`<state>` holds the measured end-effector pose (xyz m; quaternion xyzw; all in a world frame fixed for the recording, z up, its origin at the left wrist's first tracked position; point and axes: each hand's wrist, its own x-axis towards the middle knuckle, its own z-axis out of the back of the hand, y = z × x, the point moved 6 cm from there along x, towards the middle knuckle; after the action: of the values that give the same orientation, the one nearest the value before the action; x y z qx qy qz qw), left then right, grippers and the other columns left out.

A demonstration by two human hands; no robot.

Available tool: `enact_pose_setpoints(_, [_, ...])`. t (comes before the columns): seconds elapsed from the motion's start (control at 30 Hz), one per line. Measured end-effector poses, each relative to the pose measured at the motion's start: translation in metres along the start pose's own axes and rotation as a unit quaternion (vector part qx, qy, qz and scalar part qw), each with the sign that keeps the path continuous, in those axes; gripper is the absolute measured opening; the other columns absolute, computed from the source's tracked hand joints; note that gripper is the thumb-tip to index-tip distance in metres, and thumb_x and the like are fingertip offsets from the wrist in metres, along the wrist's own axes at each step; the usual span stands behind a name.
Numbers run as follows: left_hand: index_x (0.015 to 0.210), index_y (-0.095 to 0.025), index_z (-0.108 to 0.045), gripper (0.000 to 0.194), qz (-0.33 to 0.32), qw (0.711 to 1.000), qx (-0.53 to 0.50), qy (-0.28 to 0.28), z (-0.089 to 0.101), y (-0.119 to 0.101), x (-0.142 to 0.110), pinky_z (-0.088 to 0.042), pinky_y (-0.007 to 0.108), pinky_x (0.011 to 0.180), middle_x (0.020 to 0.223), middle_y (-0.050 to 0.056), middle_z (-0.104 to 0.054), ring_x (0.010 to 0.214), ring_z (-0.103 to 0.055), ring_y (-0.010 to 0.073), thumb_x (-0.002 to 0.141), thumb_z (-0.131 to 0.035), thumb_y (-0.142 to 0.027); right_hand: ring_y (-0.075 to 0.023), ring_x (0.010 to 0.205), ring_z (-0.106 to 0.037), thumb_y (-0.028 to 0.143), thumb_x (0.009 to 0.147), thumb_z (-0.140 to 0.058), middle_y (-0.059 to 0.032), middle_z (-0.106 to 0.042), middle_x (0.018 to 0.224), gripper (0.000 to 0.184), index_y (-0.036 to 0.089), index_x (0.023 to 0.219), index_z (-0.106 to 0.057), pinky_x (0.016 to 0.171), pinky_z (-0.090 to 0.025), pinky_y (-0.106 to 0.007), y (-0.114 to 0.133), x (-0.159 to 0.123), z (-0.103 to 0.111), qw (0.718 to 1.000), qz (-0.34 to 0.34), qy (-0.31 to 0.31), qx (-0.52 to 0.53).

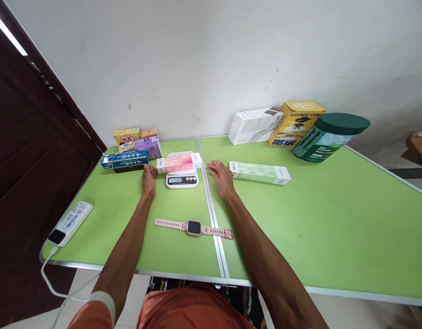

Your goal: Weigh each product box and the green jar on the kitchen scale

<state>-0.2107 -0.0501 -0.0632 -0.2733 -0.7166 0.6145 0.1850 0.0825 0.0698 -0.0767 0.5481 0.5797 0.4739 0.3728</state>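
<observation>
A small white kitchen scale (pixel 182 180) stands on the green table (pixel 300 228) with a long pink-and-white box (pixel 179 162) lying across its top. My left hand (pixel 149 178) rests flat on the table just left of the scale, fingers stretched out near the box's left end. Just right of the scale my right hand (pixel 221 175) lies flat and open too, beside a long pale green box (pixel 259 172). Neither hand holds anything. A pink wristwatch (pixel 193 227) lies unbuckled between my forearms.
A dark blue box (pixel 125 161) lies left of the scale, with yellow and purple boxes (pixel 138 139) behind it. At the back right stand a white box (pixel 254 125), a yellow box (pixel 296 123) and a green-lidded tin (pixel 329 136). A power strip (pixel 71 223) sits at the left edge.
</observation>
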Motion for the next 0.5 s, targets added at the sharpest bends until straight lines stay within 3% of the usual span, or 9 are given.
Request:
enact_pose_setpoints(0.27, [0.146, -0.013, -0.061, 0.078, -0.018, 1.0, 0.011, 0.001, -0.0011, 0.0039, -0.0018, -0.049, 0.042, 0.121, 0.151, 0.023, -0.065, 0.142, -0.064, 0.029, 0.105, -0.038, -0.075, -0.031, 0.123, -0.073, 0.069, 0.091, -0.066, -0.0133, -0.079, 0.119, 0.05, 0.024, 0.109, -0.075, 0.117, -0.052, -0.061, -0.0033, -0.001, -0.0019, 1.0, 0.007, 0.009, -0.016])
enact_pose_setpoints(0.4, [0.146, -0.011, -0.06, 0.075, -0.026, 0.999, 0.02, 0.005, -0.0006, 0.0059, -0.0004, -0.049, 0.041, 0.121, 0.152, 0.025, -0.064, 0.142, -0.064, 0.0286, 0.107, -0.038, -0.071, -0.0308, 0.122, -0.073, 0.071, 0.089, -0.067, -0.0133, -0.08, 0.118, 0.053, 0.023, 0.109, -0.076, 0.116, -0.052, -0.059, -0.0035, -0.0014, -0.0023, 1.0, 0.022, 0.005, -0.007])
enact_pose_setpoints(0.5, [0.144, -0.012, -0.06, 0.072, -0.036, 0.999, 0.026, 0.012, -0.001, 0.0065, -0.0008, -0.049, 0.041, 0.121, 0.152, 0.024, -0.064, 0.142, -0.065, 0.0282, 0.107, -0.037, -0.069, -0.0322, 0.123, -0.073, 0.074, 0.091, -0.064, -0.0134, -0.079, 0.122, 0.056, 0.024, 0.113, -0.076, 0.114, -0.052, -0.061, -0.0042, -0.0011, -0.005, 0.998, 0.034, 0.015, -0.055])
